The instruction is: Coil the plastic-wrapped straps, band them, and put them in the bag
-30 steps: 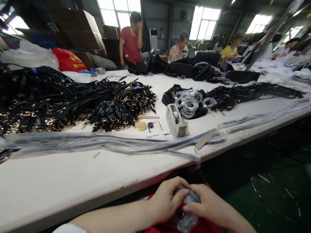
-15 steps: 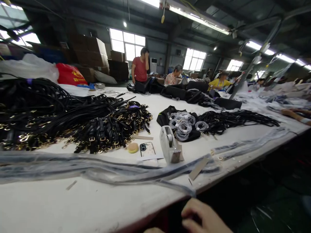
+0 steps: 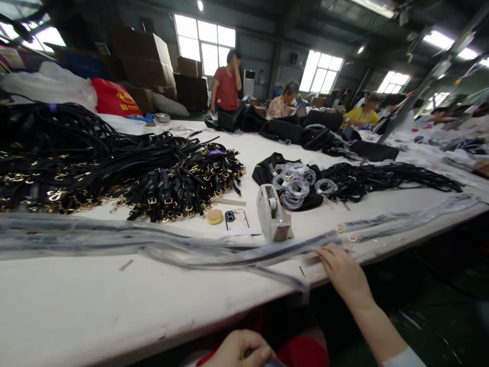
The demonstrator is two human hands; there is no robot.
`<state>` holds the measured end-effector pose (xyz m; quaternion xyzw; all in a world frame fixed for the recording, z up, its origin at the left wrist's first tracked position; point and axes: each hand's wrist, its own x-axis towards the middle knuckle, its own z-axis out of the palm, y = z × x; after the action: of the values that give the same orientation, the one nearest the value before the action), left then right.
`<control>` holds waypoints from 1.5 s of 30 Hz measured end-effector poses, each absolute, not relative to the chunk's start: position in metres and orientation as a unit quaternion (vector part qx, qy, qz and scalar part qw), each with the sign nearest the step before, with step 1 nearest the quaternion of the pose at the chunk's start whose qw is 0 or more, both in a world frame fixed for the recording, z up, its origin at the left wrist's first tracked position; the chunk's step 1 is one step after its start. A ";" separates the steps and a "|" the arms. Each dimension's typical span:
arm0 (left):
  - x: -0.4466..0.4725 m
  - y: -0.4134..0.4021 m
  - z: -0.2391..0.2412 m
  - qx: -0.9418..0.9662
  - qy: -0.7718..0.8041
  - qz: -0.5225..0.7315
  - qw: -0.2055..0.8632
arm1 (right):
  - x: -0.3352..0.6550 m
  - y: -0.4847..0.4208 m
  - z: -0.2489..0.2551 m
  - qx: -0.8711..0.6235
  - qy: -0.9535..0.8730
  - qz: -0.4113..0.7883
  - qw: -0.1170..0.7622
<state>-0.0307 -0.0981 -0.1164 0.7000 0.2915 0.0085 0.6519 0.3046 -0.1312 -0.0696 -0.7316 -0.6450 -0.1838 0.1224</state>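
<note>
My right hand (image 3: 340, 267) reaches over the table's front edge, its fingertips closed on a blurred tan strip (image 3: 311, 259) that looks like card. Just beyond the fingers runs a plastic-wrapped black strap (image 3: 305, 247); a thinner wrapped strap (image 3: 282, 275) droops over the edge to the left of that hand. At the bottom of the view, my left hand (image 3: 237, 349) is curled in front of the table. Something dark and greyish shows between its thumb and fingers, mostly hidden. A white tape dispenser (image 3: 269, 214) stands beyond the wrapped straps.
Black straps with gold buckles (image 3: 164, 191) are heaped at left. A phone (image 3: 237, 219) and a yellow round tin (image 3: 214, 216) lie beside the dispenser. Wrapped coils (image 3: 294, 183) rest on black fabric. Several people work behind dark bags (image 3: 282, 130).
My right hand has moved up from below the edge onto the table and taken hold of the tan strip. My left hand has come further into view. The camera has tilted downward.
</note>
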 end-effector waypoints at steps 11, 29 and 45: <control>-0.030 -0.104 -0.096 0.627 0.353 -0.025 0.693 | 0.154 -0.228 -0.025 -0.689 -0.423 0.191 0.557; -0.035 -0.108 -0.097 0.596 0.387 0.027 0.703 | 0.130 -0.249 -0.065 -0.645 -0.588 0.205 0.443; -0.029 -0.112 -0.090 0.659 0.365 0.044 0.656 | 0.137 -0.118 -0.051 -0.518 -0.709 0.235 0.417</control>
<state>-0.0292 -0.1117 -0.0898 0.6595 0.3646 0.0439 0.6559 0.1374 -0.1176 -0.0510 -0.5179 -0.7088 0.2354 0.4172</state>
